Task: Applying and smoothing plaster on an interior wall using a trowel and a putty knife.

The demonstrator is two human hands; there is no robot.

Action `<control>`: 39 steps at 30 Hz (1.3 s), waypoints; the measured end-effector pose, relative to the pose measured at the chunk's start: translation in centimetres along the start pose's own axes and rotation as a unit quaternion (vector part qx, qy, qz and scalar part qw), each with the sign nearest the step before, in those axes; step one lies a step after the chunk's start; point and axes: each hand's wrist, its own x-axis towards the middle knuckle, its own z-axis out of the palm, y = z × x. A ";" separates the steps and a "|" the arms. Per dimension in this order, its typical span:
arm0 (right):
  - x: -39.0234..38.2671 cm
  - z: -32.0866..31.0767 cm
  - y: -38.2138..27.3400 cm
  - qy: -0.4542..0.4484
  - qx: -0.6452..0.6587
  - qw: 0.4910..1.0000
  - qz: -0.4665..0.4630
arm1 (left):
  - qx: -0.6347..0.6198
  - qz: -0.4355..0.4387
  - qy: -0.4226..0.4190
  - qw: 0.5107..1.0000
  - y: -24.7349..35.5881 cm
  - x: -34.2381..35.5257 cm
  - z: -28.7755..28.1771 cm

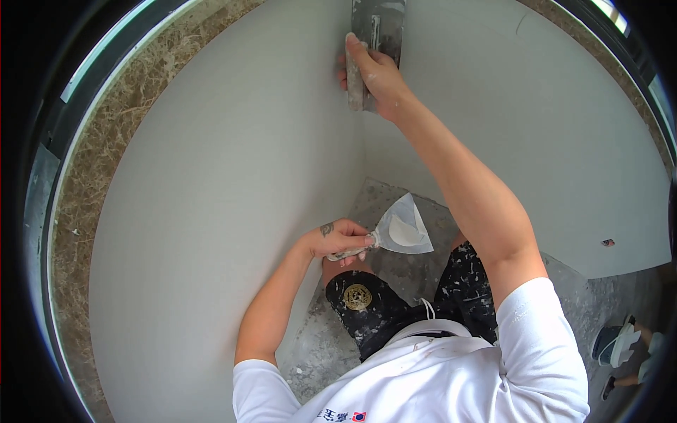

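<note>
My right hand (pixel 377 81) grips a steel finishing trowel (pixel 384 25) by its putty-smeared handle, up at the top where two pale walls meet in an inside corner. The blade lies along that corner. Lower down, beside the left wall (pixel 197 211), my left hand (pixel 338 240) holds a putty knife (pixel 412 211) by its handle, its wide blade pointing right and carrying a lump of white putty (pixel 403 231). The knife is above my paint-spattered shorts and knees.
The right wall (pixel 536 127) has a small dark blemish (pixel 608 242) low down. A brown stone band (pixel 95 169) edges the left wall. The floor (pixel 310 345) is grey and spattered. At lower right, another person's legs (pixel 627 381) are beside a bucket (pixel 606 345) with white material on it.
</note>
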 end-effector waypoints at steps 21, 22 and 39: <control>-6.5 -16.7 -2.6 0.089 0.137 0.976 -0.145 | -0.004 -0.013 0.070 0.997 -0.9 -0.1 0.3; -8.0 -19.2 -3.3 0.099 0.140 0.974 -0.150 | -0.015 -0.013 0.067 0.998 -1.0 -0.1 0.2; -32.3 -53.4 -9.2 0.181 0.134 0.955 -0.192 | -0.070 -0.067 0.060 0.993 -2.6 -0.3 -1.6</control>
